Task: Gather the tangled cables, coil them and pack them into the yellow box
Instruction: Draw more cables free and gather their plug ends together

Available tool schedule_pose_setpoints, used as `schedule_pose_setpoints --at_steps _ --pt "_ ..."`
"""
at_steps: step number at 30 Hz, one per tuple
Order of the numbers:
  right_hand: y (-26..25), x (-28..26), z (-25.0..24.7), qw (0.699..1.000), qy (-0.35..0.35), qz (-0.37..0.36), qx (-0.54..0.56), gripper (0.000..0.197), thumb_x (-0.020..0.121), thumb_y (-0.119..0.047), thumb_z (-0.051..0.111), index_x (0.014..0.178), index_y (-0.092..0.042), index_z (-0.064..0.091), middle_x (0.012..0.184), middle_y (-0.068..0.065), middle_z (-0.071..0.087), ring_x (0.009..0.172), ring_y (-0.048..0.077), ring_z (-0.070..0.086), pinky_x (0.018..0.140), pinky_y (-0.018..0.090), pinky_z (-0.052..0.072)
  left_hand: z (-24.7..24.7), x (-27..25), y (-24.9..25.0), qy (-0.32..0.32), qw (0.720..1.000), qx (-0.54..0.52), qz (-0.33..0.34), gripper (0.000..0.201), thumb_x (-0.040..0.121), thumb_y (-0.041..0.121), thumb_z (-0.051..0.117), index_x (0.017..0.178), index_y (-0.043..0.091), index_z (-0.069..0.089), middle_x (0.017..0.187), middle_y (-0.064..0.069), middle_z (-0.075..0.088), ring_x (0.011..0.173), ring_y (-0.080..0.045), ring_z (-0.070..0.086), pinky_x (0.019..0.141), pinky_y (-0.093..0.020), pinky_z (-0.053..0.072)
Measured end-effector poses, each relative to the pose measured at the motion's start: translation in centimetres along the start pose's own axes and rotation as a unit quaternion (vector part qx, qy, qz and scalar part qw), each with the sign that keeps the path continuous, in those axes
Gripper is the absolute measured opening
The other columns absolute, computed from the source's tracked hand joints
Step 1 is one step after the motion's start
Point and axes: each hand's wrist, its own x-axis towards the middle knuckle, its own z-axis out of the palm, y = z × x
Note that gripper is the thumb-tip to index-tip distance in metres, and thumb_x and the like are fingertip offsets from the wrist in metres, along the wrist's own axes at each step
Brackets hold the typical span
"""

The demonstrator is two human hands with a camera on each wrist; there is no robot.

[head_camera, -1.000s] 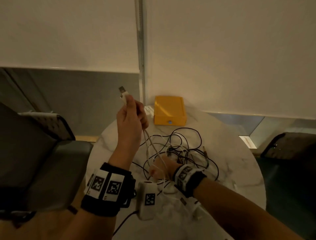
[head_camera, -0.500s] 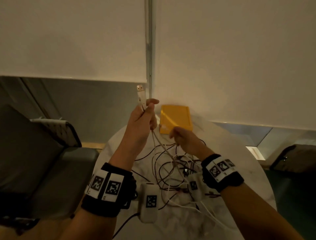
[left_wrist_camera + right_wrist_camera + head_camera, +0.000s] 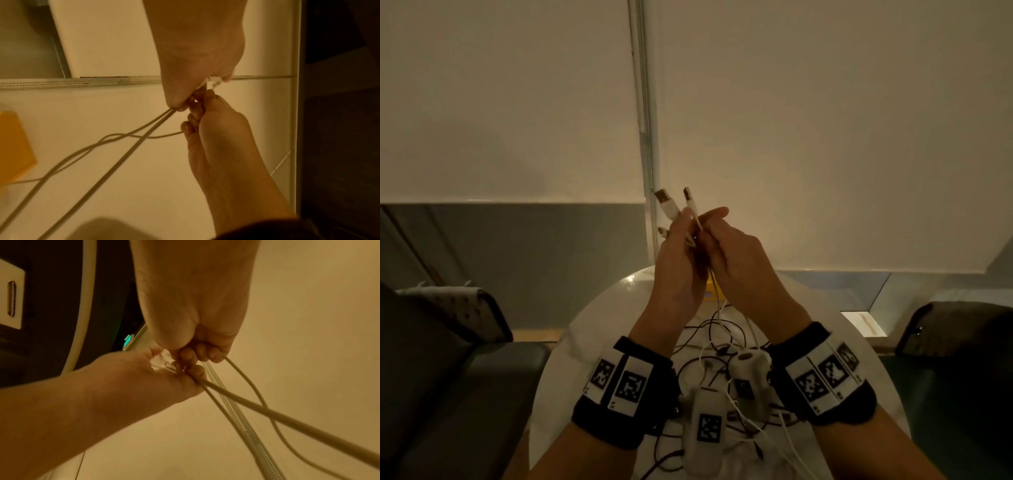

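Observation:
My left hand (image 3: 681,222) is raised above the table and grips a white cable (image 3: 717,301) just below its USB plug (image 3: 666,204). My right hand (image 3: 714,219) touches it and pinches the cable's thinner plug end (image 3: 690,202) beside the first. White strands (image 3: 144,129) hang from both fists toward the table. The left wrist view shows my left hand (image 3: 185,104) meeting the right hand (image 3: 197,113); the right wrist view shows the right hand (image 3: 201,355) curled round the cable (image 3: 267,410). The yellow box (image 3: 12,146) is nearly hidden behind my hands in the head view.
A tangle of dark and white cables (image 3: 722,346) lies on the round white marble table (image 3: 592,329), between my wrists. A grey armchair (image 3: 465,377) stands at the left and a dark seat (image 3: 962,342) at the right. Pale blinds hang behind.
My right hand rose from the tangle on the table, bringing the cable's other end up to my left hand. Both plugs now stand side by side, and the box has become hidden.

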Motion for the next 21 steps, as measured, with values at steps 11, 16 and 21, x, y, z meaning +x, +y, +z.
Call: schedule_pose_setpoints --at_steps 11,16,21 --pt "6.7 -3.9 -2.0 0.93 -0.289 0.227 0.011 0.033 0.097 -0.031 0.044 0.069 -0.014 0.05 0.069 0.001 0.049 0.067 0.013 0.048 0.067 0.024 0.037 -1.4 0.9 3.5 0.064 0.981 -0.045 0.176 0.043 0.097 0.04 0.032 0.066 0.012 0.042 0.053 -0.002 0.044 0.054 -0.021 0.054 0.062 -0.037 0.055" --pt "8.9 -2.3 -6.5 0.93 -0.179 0.306 0.096 0.03 0.095 -0.004 0.042 0.07 -0.018 0.049 0.07 -0.003 0.049 0.056 0.0 0.052 0.059 0.014 0.045 -3.6 0.6 4.0 0.186 0.963 0.039 0.192 0.048 0.1 0.044 0.027 0.06 0.019 0.037 0.044 0.009 0.027 0.036 -0.008 0.021 0.037 -0.018 0.02" --pt "2.0 3.9 -12.7 0.909 0.088 0.118 0.391 0.025 0.082 -0.006 0.051 0.075 -0.025 0.064 0.06 -0.012 0.059 0.06 0.002 0.047 0.055 0.013 0.037 -3.5 0.3 1.3 0.21 0.962 0.071 0.158 0.033 0.092 0.04 0.051 0.066 0.02 0.049 0.04 0.011 0.033 0.034 -0.004 0.025 0.034 -0.017 0.021"
